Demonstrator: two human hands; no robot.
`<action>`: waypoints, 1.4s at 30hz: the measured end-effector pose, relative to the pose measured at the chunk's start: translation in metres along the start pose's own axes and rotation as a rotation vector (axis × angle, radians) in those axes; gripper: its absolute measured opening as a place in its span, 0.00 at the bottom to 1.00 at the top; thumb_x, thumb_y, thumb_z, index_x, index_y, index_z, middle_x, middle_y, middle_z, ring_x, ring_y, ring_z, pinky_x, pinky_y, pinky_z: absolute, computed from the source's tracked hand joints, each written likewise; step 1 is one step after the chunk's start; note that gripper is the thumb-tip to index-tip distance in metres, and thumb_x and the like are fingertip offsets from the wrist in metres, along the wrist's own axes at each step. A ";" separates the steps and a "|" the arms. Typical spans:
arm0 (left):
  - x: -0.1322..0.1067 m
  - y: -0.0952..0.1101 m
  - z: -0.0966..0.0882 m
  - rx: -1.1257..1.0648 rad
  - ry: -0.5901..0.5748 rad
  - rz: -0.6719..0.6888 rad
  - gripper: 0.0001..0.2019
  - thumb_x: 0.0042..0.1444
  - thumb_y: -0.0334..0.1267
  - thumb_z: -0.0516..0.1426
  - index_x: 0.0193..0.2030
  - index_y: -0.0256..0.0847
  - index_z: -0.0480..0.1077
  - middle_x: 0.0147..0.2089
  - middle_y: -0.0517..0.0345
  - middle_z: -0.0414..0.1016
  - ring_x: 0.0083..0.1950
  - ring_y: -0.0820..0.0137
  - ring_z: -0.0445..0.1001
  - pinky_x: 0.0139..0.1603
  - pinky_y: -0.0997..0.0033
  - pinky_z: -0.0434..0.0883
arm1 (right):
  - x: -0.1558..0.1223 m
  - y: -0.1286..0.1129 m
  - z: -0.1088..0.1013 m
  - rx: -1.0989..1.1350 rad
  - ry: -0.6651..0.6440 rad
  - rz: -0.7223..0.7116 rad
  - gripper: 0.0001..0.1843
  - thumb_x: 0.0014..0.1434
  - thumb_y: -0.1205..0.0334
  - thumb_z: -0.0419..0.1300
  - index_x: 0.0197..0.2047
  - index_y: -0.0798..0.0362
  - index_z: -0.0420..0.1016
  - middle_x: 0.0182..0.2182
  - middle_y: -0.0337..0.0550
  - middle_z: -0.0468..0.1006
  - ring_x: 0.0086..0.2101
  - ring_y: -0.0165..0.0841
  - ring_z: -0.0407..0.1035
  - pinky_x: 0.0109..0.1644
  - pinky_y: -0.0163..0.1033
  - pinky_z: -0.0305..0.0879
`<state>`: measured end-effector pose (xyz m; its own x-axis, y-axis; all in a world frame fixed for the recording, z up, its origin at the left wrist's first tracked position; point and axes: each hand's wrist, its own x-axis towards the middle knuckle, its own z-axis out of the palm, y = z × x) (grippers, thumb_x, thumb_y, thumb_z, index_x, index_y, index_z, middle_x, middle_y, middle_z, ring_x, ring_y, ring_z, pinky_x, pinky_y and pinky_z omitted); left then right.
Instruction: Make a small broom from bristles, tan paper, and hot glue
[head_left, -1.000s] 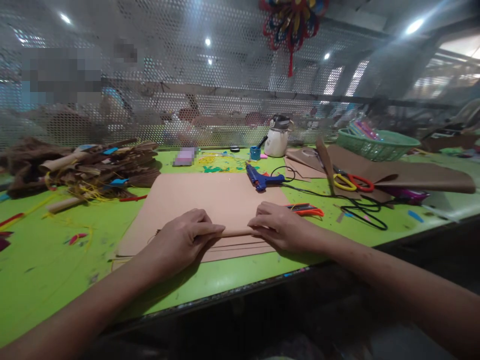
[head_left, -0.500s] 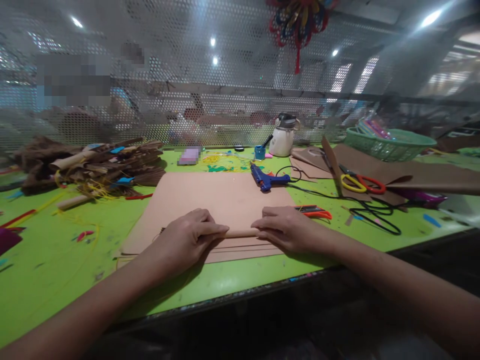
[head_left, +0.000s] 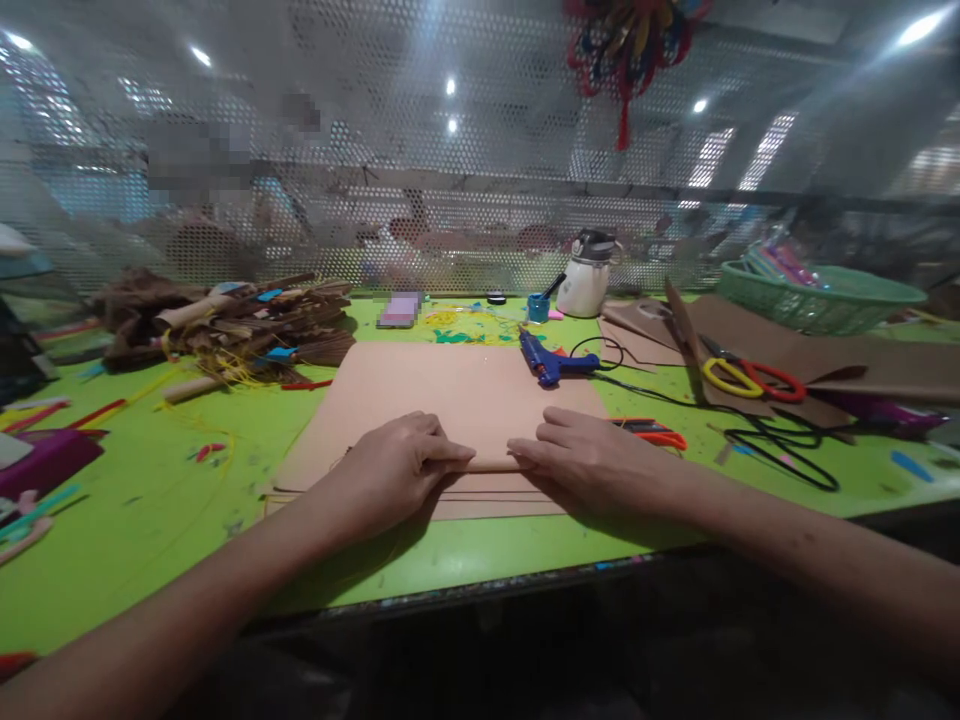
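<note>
A stack of tan paper sheets [head_left: 442,385] lies before me, its near edge turned up into a narrow fold or roll. My left hand [head_left: 394,465] is closed, thumb and forefinger pinching the left part of that rolled edge. On the right part, my right hand [head_left: 600,465] rests with its fingers stretched out and slightly apart, the tips touching the roll; its thumb is hidden. A blue glue gun [head_left: 551,362] lies across the stack's far right corner. Just beyond my right hand is an orange-and-black cutter [head_left: 652,432], partly covered by it.
Yellow- and red-handled scissors [head_left: 754,380] lie on brown paper [head_left: 847,345] at right, near a black cord [head_left: 795,455]. Behind stand a white jug [head_left: 585,285], a blue pot [head_left: 538,308] and a green basket [head_left: 825,300]. Crumpled brown paper strips [head_left: 255,330] pile up at left.
The view has turned slightly left, so things appear shifted right. My right hand's fingers have straightened and spread over the rolled edge; my left hand keeps its pinch.
</note>
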<state>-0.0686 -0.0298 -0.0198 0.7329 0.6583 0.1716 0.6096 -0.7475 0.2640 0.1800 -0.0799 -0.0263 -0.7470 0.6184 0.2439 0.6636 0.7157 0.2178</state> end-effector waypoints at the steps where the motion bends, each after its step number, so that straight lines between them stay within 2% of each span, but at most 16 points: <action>1: 0.000 0.000 0.000 0.000 -0.004 -0.003 0.13 0.62 0.43 0.52 0.46 0.51 0.77 0.33 0.55 0.71 0.35 0.68 0.69 0.36 0.70 0.64 | 0.000 -0.002 -0.002 0.009 0.013 0.006 0.12 0.66 0.65 0.46 0.35 0.56 0.69 0.26 0.44 0.67 0.30 0.34 0.55 0.33 0.40 0.49; 5: 0.001 -0.001 0.001 -0.002 -0.006 0.002 0.13 0.62 0.42 0.52 0.46 0.50 0.77 0.33 0.55 0.70 0.35 0.68 0.69 0.36 0.70 0.64 | -0.001 -0.003 -0.006 0.038 0.043 -0.012 0.14 0.64 0.68 0.48 0.30 0.58 0.69 0.27 0.47 0.68 0.32 0.34 0.57 0.35 0.40 0.52; 13: -0.005 0.004 0.003 0.058 0.070 0.074 0.14 0.64 0.41 0.49 0.45 0.46 0.76 0.35 0.54 0.68 0.39 0.67 0.65 0.38 0.69 0.63 | -0.001 0.001 0.005 0.088 0.061 -0.013 0.11 0.63 0.71 0.49 0.34 0.59 0.71 0.27 0.47 0.68 0.32 0.34 0.57 0.34 0.40 0.53; 17: -0.007 0.015 0.001 0.256 0.083 0.146 0.14 0.65 0.37 0.47 0.40 0.41 0.75 0.34 0.52 0.68 0.38 0.65 0.63 0.38 0.65 0.62 | -0.003 0.004 0.008 0.208 0.068 0.041 0.11 0.64 0.68 0.50 0.32 0.57 0.71 0.28 0.45 0.67 0.31 0.32 0.58 0.33 0.38 0.54; 21: -0.005 0.020 0.001 0.471 0.066 0.194 0.12 0.64 0.34 0.48 0.41 0.38 0.72 0.35 0.52 0.69 0.38 0.62 0.63 0.37 0.61 0.62 | -0.002 0.010 0.003 0.377 0.023 0.110 0.13 0.66 0.63 0.49 0.34 0.55 0.72 0.30 0.44 0.68 0.30 0.30 0.60 0.32 0.35 0.54; 26: -0.004 0.020 0.002 0.561 0.038 0.215 0.10 0.63 0.32 0.49 0.42 0.36 0.71 0.35 0.51 0.69 0.37 0.62 0.65 0.37 0.61 0.64 | 0.005 0.021 -0.002 0.450 -0.066 0.090 0.12 0.66 0.63 0.51 0.35 0.54 0.74 0.29 0.42 0.68 0.27 0.28 0.60 0.30 0.34 0.53; 31: -0.004 0.023 0.003 0.565 0.041 0.194 0.10 0.63 0.33 0.48 0.38 0.36 0.71 0.34 0.52 0.69 0.35 0.64 0.64 0.36 0.63 0.65 | 0.006 0.020 0.004 0.307 0.029 0.118 0.11 0.64 0.63 0.53 0.32 0.53 0.75 0.29 0.42 0.68 0.30 0.31 0.58 0.32 0.37 0.51; 37: -0.002 0.017 0.006 0.472 0.023 0.134 0.13 0.65 0.35 0.47 0.38 0.37 0.71 0.33 0.53 0.66 0.35 0.66 0.62 0.33 0.67 0.63 | -0.001 0.015 0.013 0.480 0.105 0.184 0.13 0.66 0.60 0.50 0.38 0.53 0.75 0.30 0.43 0.68 0.32 0.31 0.60 0.33 0.36 0.55; 42: -0.003 0.012 0.010 0.276 0.095 0.031 0.14 0.65 0.38 0.47 0.38 0.39 0.73 0.35 0.54 0.65 0.34 0.69 0.62 0.31 0.70 0.60 | -0.007 0.023 0.017 0.574 0.222 0.259 0.08 0.62 0.59 0.57 0.37 0.55 0.73 0.31 0.44 0.71 0.32 0.32 0.63 0.34 0.37 0.59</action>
<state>-0.0608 -0.0414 -0.0265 0.7289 0.6302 0.2676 0.6559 -0.7548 -0.0090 0.1997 -0.0622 -0.0390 -0.4993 0.7562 0.4229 0.6484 0.6499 -0.3965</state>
